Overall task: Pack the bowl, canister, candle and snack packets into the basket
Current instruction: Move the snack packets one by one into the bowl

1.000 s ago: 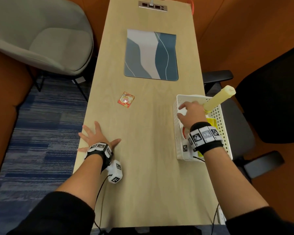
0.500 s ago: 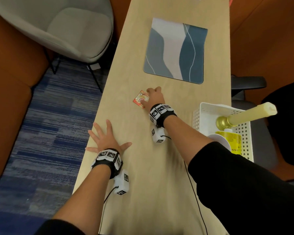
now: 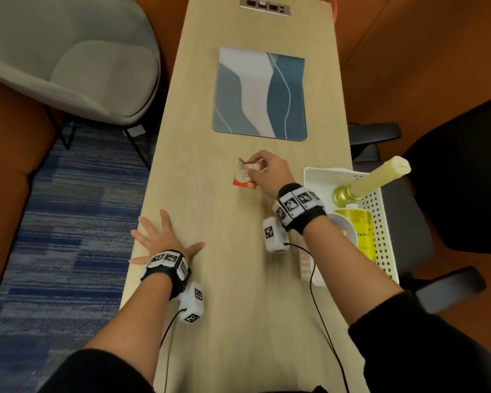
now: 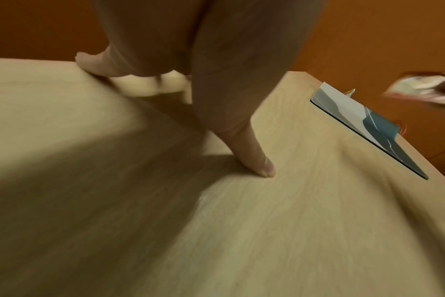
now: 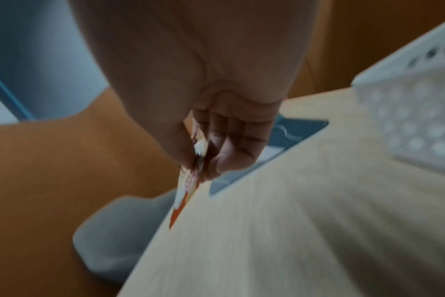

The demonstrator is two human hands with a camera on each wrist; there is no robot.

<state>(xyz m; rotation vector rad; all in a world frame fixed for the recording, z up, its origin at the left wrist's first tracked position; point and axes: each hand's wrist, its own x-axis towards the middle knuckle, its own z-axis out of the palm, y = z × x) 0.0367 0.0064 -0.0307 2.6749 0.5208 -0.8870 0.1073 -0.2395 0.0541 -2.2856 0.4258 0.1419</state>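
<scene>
— Big wooden table [image 3: 238, 279]? White basket [image 3: 386, 251] at right edge, already loaded: candle [image 3: 380, 177], yellow canister [image 3: 357, 231], bowl [image 3: 343, 231].

— Left hand [image 3: 165, 239]? Flat, fingers spread, gripping nothing.

— Right hand [image 3: 270, 171]? Pinched last snack packet [image 3: 245, 177], lifted off table.

— Step? Probably final packet. Next: carry right, drop into basket, clear of leaning candle.

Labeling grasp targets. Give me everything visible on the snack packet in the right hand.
The snack packet is a small, flat, glossy pouch, red-orange with white and gold print too blurred to read. The right hand pinches its top edge between thumb and fingers, so it hangs edge-down above the table, left of the basket. Whether its lower corner touches the wood is unclear.
</scene>
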